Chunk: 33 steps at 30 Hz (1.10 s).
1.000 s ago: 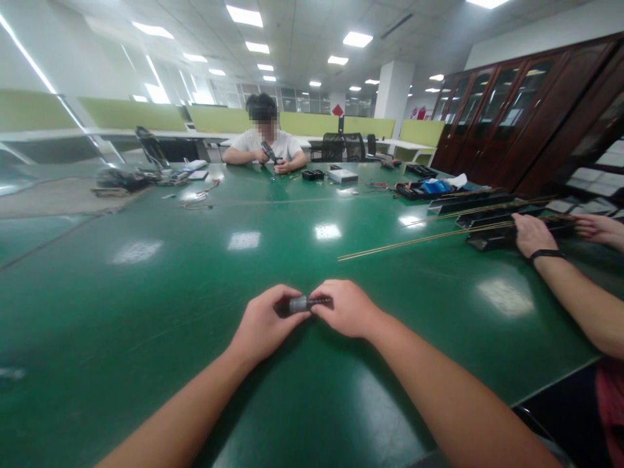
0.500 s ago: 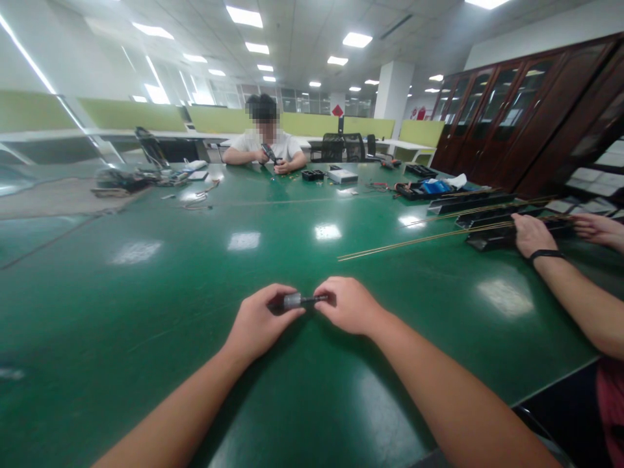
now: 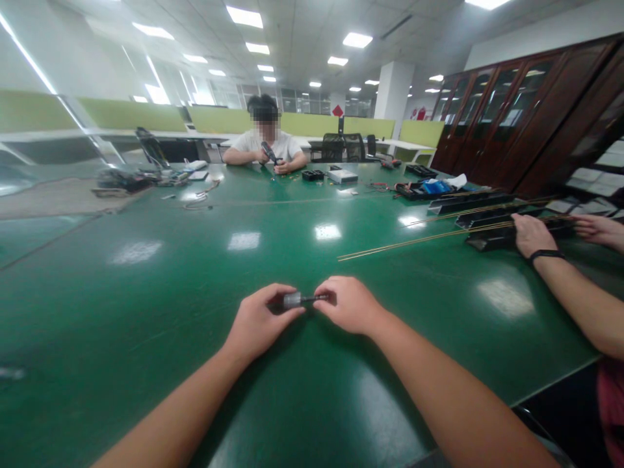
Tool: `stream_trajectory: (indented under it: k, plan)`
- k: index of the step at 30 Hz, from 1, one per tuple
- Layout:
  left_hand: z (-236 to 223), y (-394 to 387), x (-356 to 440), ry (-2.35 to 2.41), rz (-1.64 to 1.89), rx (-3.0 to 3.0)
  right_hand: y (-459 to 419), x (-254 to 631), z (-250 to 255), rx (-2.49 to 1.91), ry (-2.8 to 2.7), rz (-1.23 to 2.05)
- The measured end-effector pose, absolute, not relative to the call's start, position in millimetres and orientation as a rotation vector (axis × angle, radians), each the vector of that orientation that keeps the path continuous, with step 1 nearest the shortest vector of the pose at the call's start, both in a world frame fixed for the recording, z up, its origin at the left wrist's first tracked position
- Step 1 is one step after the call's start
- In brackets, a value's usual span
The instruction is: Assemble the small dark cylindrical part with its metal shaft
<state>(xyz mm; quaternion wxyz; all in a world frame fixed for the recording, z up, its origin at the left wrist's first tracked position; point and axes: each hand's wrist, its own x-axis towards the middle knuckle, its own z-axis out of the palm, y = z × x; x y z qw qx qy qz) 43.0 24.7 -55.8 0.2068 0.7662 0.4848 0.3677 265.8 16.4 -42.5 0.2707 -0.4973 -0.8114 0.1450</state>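
Note:
Just above the green table [image 3: 185, 364], a slim dark rod-like tool with a grey, partly see-through collar [image 3: 292, 299] lies level between my two hands. My left hand [image 3: 258, 320] is closed round its left end, with thumb and fingers about the collar. The thin dark shaft reaches right into the fingertips of my right hand [image 3: 348, 305], which pinches it. Both ends of the tool are hidden by my fingers, so its exact kind cannot be made out.
Long thin brass-coloured rods [image 3: 390, 247] point in from the right, by another person's hand [image 3: 533, 235] and black channel pieces [image 3: 487, 240]. Across the table a person [image 3: 266, 146] holds a dark tool. Wires and parts [image 3: 199, 195] lie far left; a blue item [image 3: 435, 186] lies far right.

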Motion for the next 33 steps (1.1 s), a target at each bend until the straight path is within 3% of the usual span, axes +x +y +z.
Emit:
stream_trajectory:
  k: [33]
  plan:
    - [-55.4,26.8,40.0,1.368,0.933,2.121,14.5,267.9,-38.5,-1.402,-2.191,0.411]
